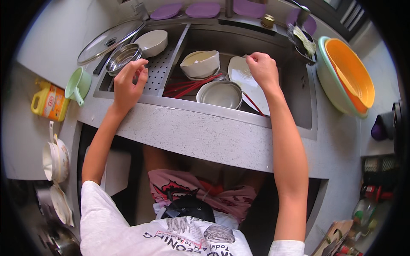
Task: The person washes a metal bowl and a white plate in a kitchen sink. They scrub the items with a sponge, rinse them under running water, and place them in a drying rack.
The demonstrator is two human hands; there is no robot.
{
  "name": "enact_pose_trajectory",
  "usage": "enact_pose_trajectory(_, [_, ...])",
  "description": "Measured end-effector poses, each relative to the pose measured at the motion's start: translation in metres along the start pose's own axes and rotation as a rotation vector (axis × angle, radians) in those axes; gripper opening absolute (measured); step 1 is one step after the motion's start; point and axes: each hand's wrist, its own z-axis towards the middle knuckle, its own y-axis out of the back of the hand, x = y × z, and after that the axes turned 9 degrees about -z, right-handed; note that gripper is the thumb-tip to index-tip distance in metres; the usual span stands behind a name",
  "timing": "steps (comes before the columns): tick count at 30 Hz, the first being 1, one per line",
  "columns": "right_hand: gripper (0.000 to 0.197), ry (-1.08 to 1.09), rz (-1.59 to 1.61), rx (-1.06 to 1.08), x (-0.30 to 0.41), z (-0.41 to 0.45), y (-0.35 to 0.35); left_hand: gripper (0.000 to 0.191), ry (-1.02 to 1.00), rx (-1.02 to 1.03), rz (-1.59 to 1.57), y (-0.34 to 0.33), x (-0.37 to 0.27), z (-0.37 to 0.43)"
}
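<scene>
My left hand (130, 84) hovers over the left sink compartment with its fingers curled but apart and nothing between them. Beside its fingertips is a stainless steel bowl (123, 57). A white oval bowl (153, 43) sits on the perforated drain tray (157, 72). In the main basin, my right hand (263, 68) is closed like a fist above a white plate (240, 70); whether it grips the plate's edge is hidden. Left of the plate are stacked white bowls (200, 65), red chopsticks (192, 87) and a round bowl (221, 95).
A glass lid (110, 41) leans at the left, near a green dipper (78, 84) and a yellow detergent jug (51, 100). Nested orange and green basins (350, 76) stand at right. Purple dishes (202, 10) line the back. The concrete-like counter edge (198, 131) runs before me.
</scene>
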Motion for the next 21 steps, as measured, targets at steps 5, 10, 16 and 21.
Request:
enact_pose_trajectory(5, [0.028, -0.029, -0.071, 0.352, -0.012, 0.002, -0.014, 0.018, -0.346, 0.164, 0.094, -0.029, -0.045, 0.048])
enact_pose_trajectory(10, [0.031, 0.119, -0.275, 0.514, -0.022, -0.005, -0.018, 0.015, -0.302, 0.428, 0.168, -0.093, -0.068, 0.113])
enact_pose_trajectory(16, [0.032, 0.122, -0.428, 0.936, -0.011, -0.014, 0.010, 0.017, -0.066, 0.503, 0.076, -0.154, -0.036, 0.111])
enact_pose_trajectory(21, [0.031, 0.029, -0.436, 0.956, -0.005, -0.015, -0.001, 0.021, -0.080, 0.703, -0.006, -0.155, 0.000, 0.077])
